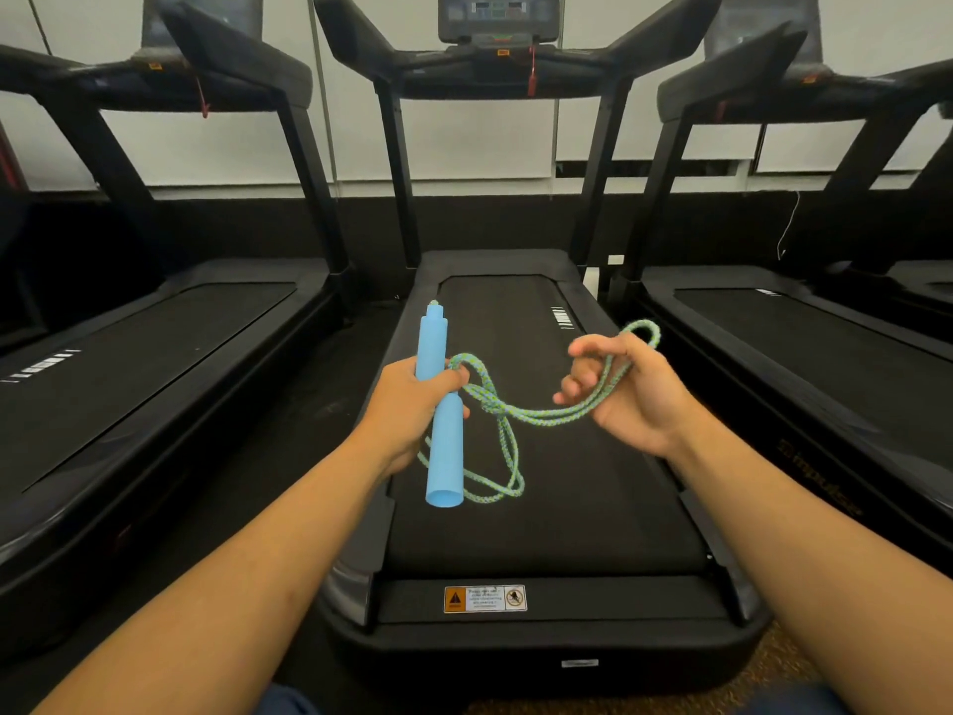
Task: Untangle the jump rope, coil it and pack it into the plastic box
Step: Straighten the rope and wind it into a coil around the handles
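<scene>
My left hand [412, 405] grips the light blue jump rope handles [438, 405], held nearly upright above the treadmill belt. The green-and-blue braided rope [536, 418] loops around that hand's fingers, hangs in a doubled loop below it, and runs across to my right hand [624, 389]. The right hand holds a doubled strand, with a small loop [647, 330] sticking out past its fingers. A knot-like crossing sits just right of the handles. No plastic box is in view.
A black treadmill [541, 508] lies straight ahead under my hands, with its console [497, 18] at the top. Two more treadmills [129, 363] [825, 353] flank it. A warning label [485, 598] marks the near end. Dark floor gaps run between them.
</scene>
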Demonstrator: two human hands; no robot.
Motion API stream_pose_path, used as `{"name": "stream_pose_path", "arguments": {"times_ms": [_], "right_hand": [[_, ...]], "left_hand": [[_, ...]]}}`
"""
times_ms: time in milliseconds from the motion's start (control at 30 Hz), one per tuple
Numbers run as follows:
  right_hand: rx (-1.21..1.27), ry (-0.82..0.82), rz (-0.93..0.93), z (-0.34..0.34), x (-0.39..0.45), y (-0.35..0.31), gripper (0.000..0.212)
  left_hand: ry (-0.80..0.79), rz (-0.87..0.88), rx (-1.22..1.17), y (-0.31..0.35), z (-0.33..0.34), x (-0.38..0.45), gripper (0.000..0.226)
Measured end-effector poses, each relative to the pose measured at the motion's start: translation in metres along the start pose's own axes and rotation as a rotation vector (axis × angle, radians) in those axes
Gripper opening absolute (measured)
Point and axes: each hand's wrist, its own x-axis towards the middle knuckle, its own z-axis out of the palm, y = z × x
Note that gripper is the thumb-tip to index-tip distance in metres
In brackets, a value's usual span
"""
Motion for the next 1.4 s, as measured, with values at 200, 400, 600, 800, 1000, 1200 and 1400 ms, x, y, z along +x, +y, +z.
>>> {"name": "stream_pose_path", "arguments": {"times_ms": [200, 400, 600, 800, 1000, 1200, 1400], "right_hand": [[0.225, -0.313, 0.139, 0.003, -0.014, -0.018, 0.129], [-0.455, 0.061, 0.165, 0.013, 0.001, 0.015, 0.03], [-0.669, -0.115, 0.257, 0.029, 0.003, 0.049, 0.044], [-0.548, 0.045, 0.144, 0.027, 0.005, 0.044, 0.022], [-0.453, 0.189, 0.057, 0.016, 0.009, 0.033, 0.023], [-0.522, 0.497, 0.121, -0.005, 0.013, 0.025, 0.019], [-0.698, 0.365, 0.245, 0.009, 0.009, 0.032, 0.013]], "left_hand": [[-0.011, -0.006, -0.003, 0.003, 0.001, -0.001, 0.017], [-0.084, 0.0, -0.011, 0.007, 0.006, -0.006, 0.018], [-0.079, 0.065, 0.085, 0.007, 0.004, -0.004, 0.023], [-0.047, 0.012, 0.143, -0.004, -0.006, 0.004, 0.037], [-0.028, -0.117, 0.263, -0.017, -0.012, 0.012, 0.023], [0.165, -0.134, 0.167, -0.014, -0.027, 0.016, 0.016], [0.0, 0.077, 0.396, -0.013, 0.007, 0.0, 0.013]]}}
